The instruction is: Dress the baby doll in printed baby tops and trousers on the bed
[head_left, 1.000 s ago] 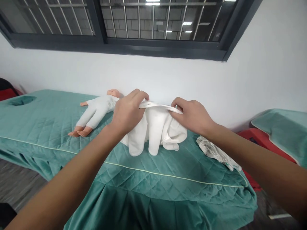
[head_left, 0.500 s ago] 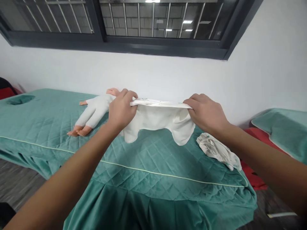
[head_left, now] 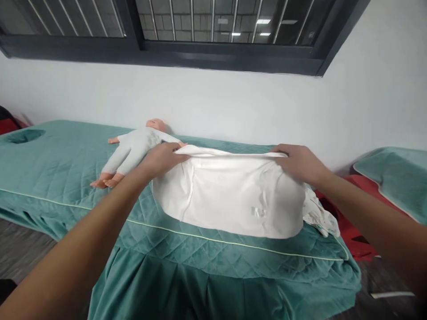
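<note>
Stretched between my hands is a white baby garment [head_left: 227, 191], its plain side with a small label facing me and its lower edge over the green quilted bed cover [head_left: 187, 246]. My left hand [head_left: 163, 159] pinches the garment's upper left edge. My right hand [head_left: 298, 162] grips the upper right edge. Just beyond my left hand a baby doll [head_left: 133, 146] in a pale suit lies on its back, its feet toward me. Under my right forearm, partly hidden by the garment, lies a crumpled white patterned cloth [head_left: 318, 213].
The bed stands against a white wall [head_left: 233, 106] below a dark-framed window [head_left: 220, 58]. A face hole [head_left: 25, 136] is at the bed's left end. To the right are a red item [head_left: 360, 240] and another green cover [head_left: 396, 178].
The garment has come down lower and nearer, and much more of its white side now spreads toward me. Both hands have lowered and moved slightly apart, still gripping it.
</note>
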The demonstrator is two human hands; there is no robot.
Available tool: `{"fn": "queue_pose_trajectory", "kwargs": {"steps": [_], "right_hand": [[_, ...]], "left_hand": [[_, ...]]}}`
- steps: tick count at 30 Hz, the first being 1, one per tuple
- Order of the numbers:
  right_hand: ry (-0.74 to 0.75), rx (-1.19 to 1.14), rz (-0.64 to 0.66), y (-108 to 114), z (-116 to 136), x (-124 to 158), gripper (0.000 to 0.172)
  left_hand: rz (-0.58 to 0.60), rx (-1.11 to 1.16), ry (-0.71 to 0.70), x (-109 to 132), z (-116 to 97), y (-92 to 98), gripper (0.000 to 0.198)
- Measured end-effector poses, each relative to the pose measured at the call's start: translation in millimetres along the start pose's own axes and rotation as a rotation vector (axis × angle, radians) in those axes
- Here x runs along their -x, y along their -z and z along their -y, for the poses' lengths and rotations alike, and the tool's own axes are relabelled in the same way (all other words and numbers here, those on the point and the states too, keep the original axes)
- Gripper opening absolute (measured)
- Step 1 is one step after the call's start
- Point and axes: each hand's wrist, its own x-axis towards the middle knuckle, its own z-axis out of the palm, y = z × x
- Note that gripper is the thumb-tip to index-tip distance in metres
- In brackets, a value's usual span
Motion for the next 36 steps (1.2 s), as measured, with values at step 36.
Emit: {"fn": "queue_pose_trajectory", "kwargs": {"steps": [36], "right_hand": [[-0.195, 0.140, -0.041, -217, 50, -35, 0.066]], "left_hand": [[0.007, -0.245, 0.046, -51, -24, -184.9, 0.043]]}}
